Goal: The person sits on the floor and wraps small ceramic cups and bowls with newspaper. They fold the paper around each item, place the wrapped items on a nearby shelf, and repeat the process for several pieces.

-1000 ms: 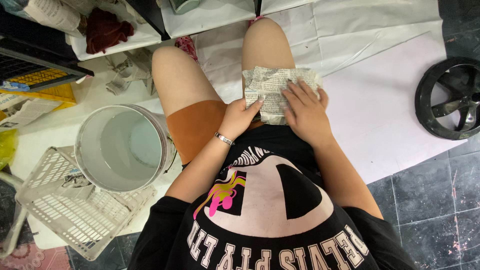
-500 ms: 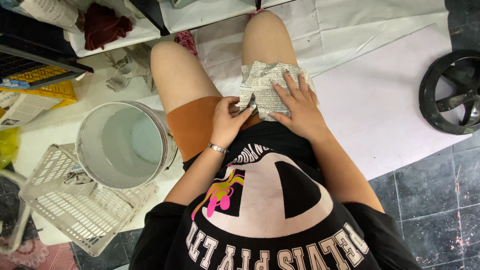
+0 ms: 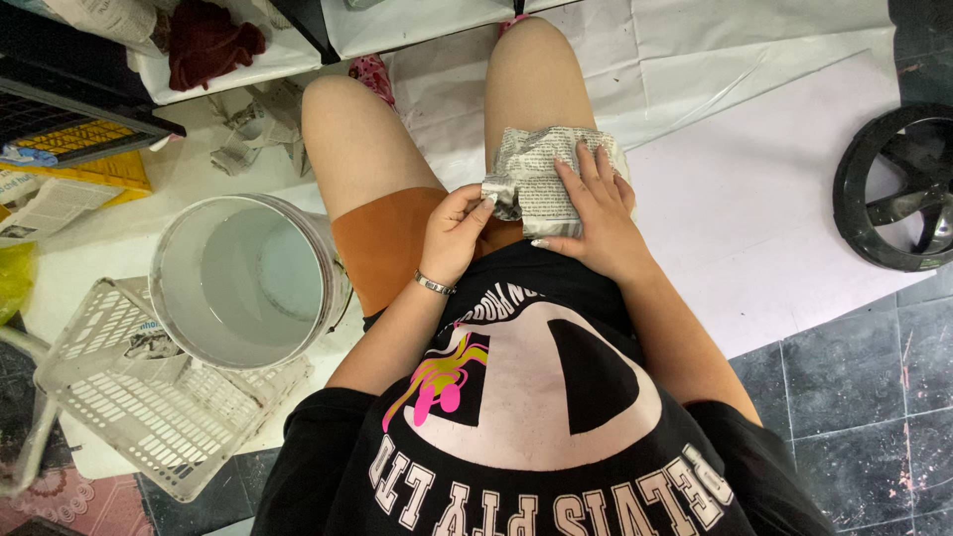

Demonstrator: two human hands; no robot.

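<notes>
- I see a crumpled wet newspaper sheet (image 3: 549,177) lying on the right thigh, just above the knee side of the orange shorts (image 3: 382,243).
- My right hand (image 3: 594,210) lies flat on the sheet, fingers spread and straight, pressing it down, gripping nothing.
- My left hand (image 3: 455,233) pinches the sheet's left edge between thumb and curled fingers.
- A white bucket (image 3: 243,281) of water stands beside the left leg, touching a white basket (image 3: 129,392).
</notes>
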